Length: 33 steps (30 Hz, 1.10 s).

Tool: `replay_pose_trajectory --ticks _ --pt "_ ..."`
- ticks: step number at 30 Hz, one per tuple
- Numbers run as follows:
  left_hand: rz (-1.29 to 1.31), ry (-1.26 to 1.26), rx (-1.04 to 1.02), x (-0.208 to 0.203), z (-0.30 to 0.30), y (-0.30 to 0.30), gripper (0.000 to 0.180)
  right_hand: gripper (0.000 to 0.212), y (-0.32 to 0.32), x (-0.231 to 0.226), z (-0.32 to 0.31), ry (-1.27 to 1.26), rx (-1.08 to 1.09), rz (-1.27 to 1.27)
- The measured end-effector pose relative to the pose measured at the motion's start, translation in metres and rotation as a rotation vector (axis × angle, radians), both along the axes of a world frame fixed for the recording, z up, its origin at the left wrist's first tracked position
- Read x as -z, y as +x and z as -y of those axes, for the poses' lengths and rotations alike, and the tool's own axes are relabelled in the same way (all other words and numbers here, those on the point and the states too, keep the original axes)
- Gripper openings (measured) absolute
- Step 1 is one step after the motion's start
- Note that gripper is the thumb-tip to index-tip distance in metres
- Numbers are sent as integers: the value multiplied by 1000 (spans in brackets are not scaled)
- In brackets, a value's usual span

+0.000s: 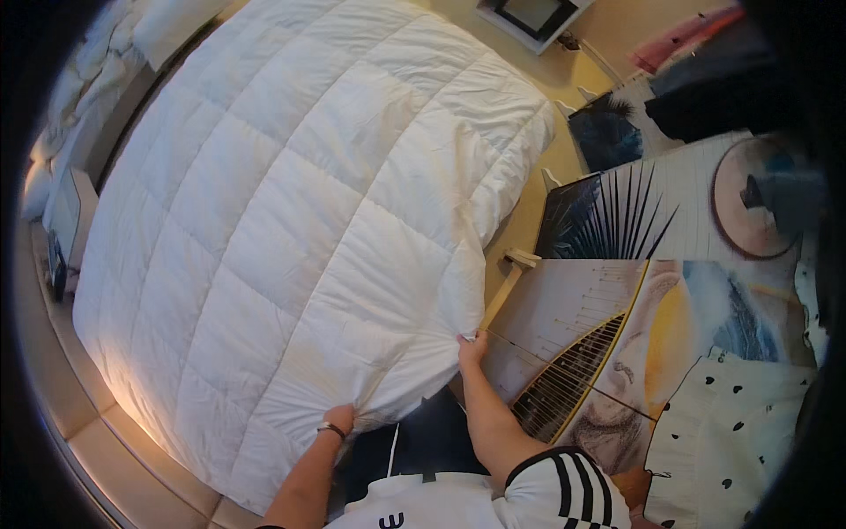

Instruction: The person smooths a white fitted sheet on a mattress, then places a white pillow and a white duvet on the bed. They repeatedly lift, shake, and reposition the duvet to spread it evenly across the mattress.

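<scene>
A large white quilted duvet (291, 212) lies spread over the bed, stitched in big squares. My left hand (340, 417), with a dark band at the wrist, is closed on the duvet's near edge, and creases fan out from it. Further right, my right hand (473, 346) grips the same duvet near its right corner. Cloth is pulled taut and wrinkled between the two hands. The fingertips of both hands are partly hidden in the fabric folds.
A beige padded headboard (97, 392) curves along the left. On the right stand art panels (573, 344) with a palm leaf panel (608, 212) behind. White heart-patterned cloth (727, 432) hangs at lower right, dark clothing (714, 79) above. A small white-framed cabinet (538, 22) is at the top.
</scene>
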<state>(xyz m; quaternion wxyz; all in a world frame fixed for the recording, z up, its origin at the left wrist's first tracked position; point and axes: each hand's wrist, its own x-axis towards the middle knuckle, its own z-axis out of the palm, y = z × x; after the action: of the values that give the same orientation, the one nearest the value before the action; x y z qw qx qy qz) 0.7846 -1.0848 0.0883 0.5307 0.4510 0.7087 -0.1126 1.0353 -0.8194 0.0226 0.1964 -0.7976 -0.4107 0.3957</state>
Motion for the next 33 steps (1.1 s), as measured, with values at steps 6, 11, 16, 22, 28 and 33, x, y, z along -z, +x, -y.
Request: replay_pose_trajectory --ticks 6,11,16,22,28,33 --pt "141 105 49 39 -36 29 26 52 -34 -14 -59 -93 -124 -282" --pt "26 510 -131 38 -145 13 25 36 -8 -18 -124 -91 -65 -312" --pt "69 548 -269 4 -255 16 27 52 16 35 -212 -59 99 -297" --pt "102 506 -299 10 -395 50 41 57 -23 47 -329 -53 261 -445" --pt "-48 416 -105 52 -481 93 44 33 34 10 -388 233 166 -322" --pt "-48 127 17 25 -528 115 42 25 62 87 -367 -92 217 -52"
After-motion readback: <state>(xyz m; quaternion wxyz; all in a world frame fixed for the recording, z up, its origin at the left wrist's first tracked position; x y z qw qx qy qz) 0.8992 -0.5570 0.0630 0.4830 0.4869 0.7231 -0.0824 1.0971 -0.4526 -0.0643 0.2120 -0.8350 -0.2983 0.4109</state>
